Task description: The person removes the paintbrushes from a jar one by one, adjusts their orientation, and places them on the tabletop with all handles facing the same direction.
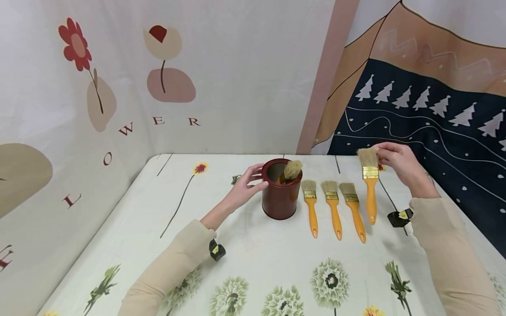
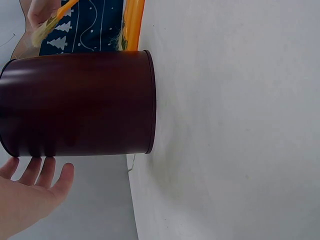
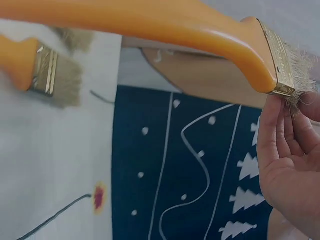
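Note:
A dark red metal can (image 1: 280, 199) stands upright on the cloth, with one paintbrush (image 1: 293, 169) in it, bristles up above the rim. My left hand (image 1: 246, 188) rests its fingertips against the can's left side near the rim; the left wrist view shows the fingers (image 2: 46, 172) fairly straight there. My right hand (image 1: 399, 160) pinches another paintbrush (image 1: 370, 184) by its bristles, the orange handle hanging down. In the right wrist view the fingertips meet at the bristles just past the gold ferrule (image 3: 278, 57).
Right of the can lie three similar paintbrushes in a row: a near one (image 1: 310, 208), a middle one (image 1: 333, 210) and a farther one (image 1: 353, 212), handles toward me. A flower-printed cloth (image 1: 245, 250) covers the table. Printed curtains (image 1: 245, 79) hang behind it.

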Tool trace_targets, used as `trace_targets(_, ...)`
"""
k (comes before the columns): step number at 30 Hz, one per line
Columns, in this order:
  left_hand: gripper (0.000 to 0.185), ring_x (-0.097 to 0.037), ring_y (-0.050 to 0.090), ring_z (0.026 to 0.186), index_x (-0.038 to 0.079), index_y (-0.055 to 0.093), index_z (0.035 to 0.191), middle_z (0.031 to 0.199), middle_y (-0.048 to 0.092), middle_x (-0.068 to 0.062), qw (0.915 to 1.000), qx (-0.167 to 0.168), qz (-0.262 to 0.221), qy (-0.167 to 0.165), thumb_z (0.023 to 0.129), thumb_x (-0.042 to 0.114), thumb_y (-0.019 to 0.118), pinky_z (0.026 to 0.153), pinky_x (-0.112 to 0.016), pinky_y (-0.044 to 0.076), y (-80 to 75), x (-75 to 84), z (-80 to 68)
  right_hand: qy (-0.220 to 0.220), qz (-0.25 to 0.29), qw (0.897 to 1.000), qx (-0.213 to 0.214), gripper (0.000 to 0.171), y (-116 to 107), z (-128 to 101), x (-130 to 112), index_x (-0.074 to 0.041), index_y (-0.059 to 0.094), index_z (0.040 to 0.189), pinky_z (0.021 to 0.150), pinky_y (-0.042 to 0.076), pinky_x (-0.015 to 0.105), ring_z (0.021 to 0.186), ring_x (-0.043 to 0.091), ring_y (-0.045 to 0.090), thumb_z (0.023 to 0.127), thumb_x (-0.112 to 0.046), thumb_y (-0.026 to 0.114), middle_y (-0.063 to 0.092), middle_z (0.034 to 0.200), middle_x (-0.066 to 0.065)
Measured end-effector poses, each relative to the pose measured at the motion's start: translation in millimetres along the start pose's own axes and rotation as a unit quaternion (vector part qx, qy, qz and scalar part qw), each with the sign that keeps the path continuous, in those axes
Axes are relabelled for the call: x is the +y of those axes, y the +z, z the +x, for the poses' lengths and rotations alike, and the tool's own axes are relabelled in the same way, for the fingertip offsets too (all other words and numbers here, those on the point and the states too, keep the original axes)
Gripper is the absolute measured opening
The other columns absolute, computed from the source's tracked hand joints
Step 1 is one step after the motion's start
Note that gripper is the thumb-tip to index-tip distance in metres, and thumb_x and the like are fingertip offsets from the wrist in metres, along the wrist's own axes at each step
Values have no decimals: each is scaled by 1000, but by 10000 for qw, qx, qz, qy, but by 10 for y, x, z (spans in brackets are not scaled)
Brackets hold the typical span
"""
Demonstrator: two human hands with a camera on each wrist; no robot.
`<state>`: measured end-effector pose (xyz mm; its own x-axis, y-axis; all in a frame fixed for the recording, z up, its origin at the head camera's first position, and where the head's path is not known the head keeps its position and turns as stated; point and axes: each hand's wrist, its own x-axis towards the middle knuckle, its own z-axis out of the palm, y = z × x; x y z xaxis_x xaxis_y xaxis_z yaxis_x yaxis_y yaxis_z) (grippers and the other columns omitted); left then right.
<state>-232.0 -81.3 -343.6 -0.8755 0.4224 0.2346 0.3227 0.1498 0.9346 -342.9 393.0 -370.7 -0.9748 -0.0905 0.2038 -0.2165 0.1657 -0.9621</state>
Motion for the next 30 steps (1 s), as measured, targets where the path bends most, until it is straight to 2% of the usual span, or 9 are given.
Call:
trace_targets(3, 54, -30, 38, 116, 1, 29, 134, 129, 38, -18, 10000, 8, -1, 9, 88, 9, 54, 91, -41, 36, 2, 0, 2, 306, -672, 9969, 261, 33, -209, 165, 388, -4, 56, 115, 79, 45, 25, 93, 21, 52, 91, -26, 50, 53, 112, 10)
trace_targets(4, 54, -30, 38, 116, 1, 29, 134, 129, 38, -18, 10000, 11, -7, 2, 88, 10, 55, 91, -41, 36, 3, 0, 1, 358, -853, 9952, 331, 37, -267, 208, 508, -7, 55, 116, 76, 46, 23, 94, 21, 52, 90, -32, 50, 52, 113, 9)
trace_targets(6, 54, -30, 38, 116, 1, 29, 134, 129, 38, -18, 10000, 18, -19, -13, 88, 10, 55, 91, -41, 36, 4, -1, 1, 443, -1050, 9927, 394, 42, -323, 239, 655, -8, 54, 118, 76, 45, 22, 95, 22, 50, 89, -38, 50, 50, 115, 10)
trace_targets(7, 54, -30, 38, 116, 2, 29, 134, 129, 38, -18, 10000, 22, -25, -18, 88, 10, 55, 91, -41, 36, 4, -1, 0, 469, -1195, 9904, 515, 47, -384, 288, 793, -11, 54, 118, 72, 46, 20, 95, 21, 50, 85, -44, 53, 50, 115, 8)
trace_targets(8, 54, -30, 38, 116, 2, 29, 134, 129, 38, -18, 10000, 23, -28, -17, 88, 10, 55, 91, -41, 36, 3, -1, 0, 490, -1227, 9899, 520, 49, -386, 276, 819, -10, 53, 118, 71, 46, 19, 95, 22, 49, 84, -45, 53, 50, 114, 9)
trace_targets(14, 54, -30, 38, 116, 1, 29, 134, 129, 38, -18, 10000, 13, -10, 10, 88, 9, 54, 91, -41, 36, 1, -1, -1, 578, -1193, 9891, 635, 51, -271, 103, 736, -3, 51, 114, 64, 47, 15, 85, 20, 50, 84, -43, 55, 49, 106, 13)
trace_targets(21, 54, -30, 38, 116, 1, 29, 134, 129, 38, -18, 10000, 18, -27, -3, 88, 10, 55, 91, -41, 36, -4, 9, -1, 623, -1299, 9875, 646, 45, -123, -54, 630, 3, 47, 113, 62, 46, 14, 74, 8, 52, 88, -34, 52, 52, 96, 6)
trace_targets(25, 54, -29, 38, 116, 1, 29, 134, 129, 38, -18, 10000, 4, -19, -4, 88, 10, 55, 91, -41, 36, -5, 6, -3, 853, -1457, 9830, 718, 44, -73, -80, 661, 6, 45, 117, 61, 46, 15, 77, 10, 53, 90, -29, 48, 50, 104, 14)
trace_targets(30, 54, -29, 38, 116, 2, 29, 134, 129, 38, -18, 10000, -2, -6, -14, 88, 10, 55, 91, -40, 36, -4, -1, -5, 1221, -2061, 9688, 636, 49, -45, -125, 715, 8, 38, 125, 65, 45, 15, 90, 19, 49, 93, -30, 38, 41, 119, 22)
